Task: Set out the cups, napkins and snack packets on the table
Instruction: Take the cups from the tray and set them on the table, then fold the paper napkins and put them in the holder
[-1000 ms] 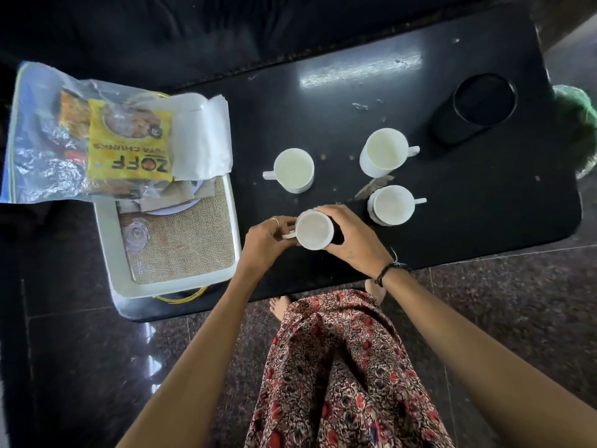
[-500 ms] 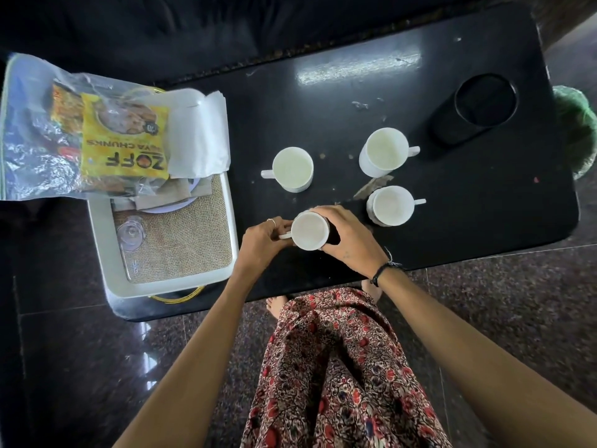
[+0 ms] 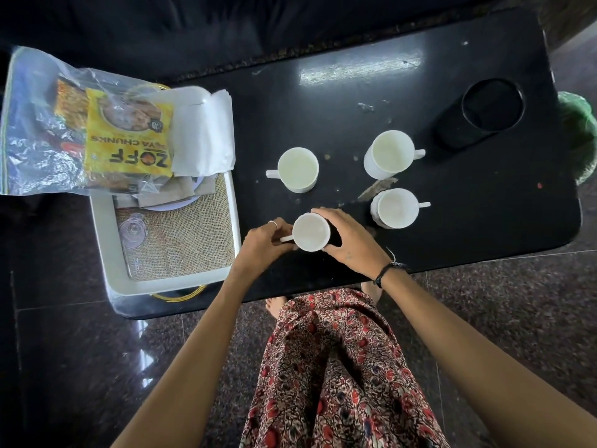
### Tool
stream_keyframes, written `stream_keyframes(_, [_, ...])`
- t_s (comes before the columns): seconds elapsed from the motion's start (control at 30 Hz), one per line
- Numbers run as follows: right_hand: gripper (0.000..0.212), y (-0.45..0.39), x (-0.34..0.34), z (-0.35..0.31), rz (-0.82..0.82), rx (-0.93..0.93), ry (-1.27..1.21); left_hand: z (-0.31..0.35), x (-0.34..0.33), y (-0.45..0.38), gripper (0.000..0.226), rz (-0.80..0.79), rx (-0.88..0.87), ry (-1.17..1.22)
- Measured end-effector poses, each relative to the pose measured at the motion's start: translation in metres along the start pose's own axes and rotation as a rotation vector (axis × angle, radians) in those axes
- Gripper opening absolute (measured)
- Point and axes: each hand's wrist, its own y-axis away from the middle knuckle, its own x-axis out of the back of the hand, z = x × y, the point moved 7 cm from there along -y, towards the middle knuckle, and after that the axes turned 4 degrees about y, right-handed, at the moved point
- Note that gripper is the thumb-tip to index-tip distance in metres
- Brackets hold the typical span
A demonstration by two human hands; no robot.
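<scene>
Both my hands hold a white cup (image 3: 310, 231) near the front edge of the black table (image 3: 339, 101). My left hand (image 3: 263, 245) pinches its handle; my right hand (image 3: 350, 239) wraps its right side. Three more white cups stand behind it: one at the left (image 3: 298, 169), one at the back right (image 3: 389, 154), one at the right (image 3: 394, 208). On the white tray (image 3: 103, 240) at the left lie white napkins (image 3: 202, 134) and a clear bag (image 3: 38, 124) holding a yellow snack packet (image 3: 129, 137).
A black round container (image 3: 484, 111) lies at the table's back right. A small clear lid (image 3: 132, 229) rests on the tray's burlap mat (image 3: 190, 240). A green thing (image 3: 578, 134) sits beyond the table's right edge. Crumbs and a scrap (image 3: 376, 189) lie among the cups.
The cup in my hands has shifted slightly left and away; both hands keep their hold. The other cups and the tray have not moved.
</scene>
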Motion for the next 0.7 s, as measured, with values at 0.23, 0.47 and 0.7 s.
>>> stream_keyframes(0.23, [0.038, 0.017, 0.032, -0.043, 0.334, 0.054, -0.026, -0.005, 0.018, 0.017, 0.055, -0.04, 0.06, 0.08])
stream_keyframes(0.47, [0.016, -0.013, 0.035, -0.127, 0.458, 0.168, -0.223, 0.035, 0.073, 0.032, 0.009, 0.251, 0.004, 0.332])
stream_keyframes(0.7, [0.024, -0.107, 0.018, -0.164, 0.48, 0.002, -0.296, 0.017, 0.129, -0.018, 0.013, 0.524, 0.121, 0.561])
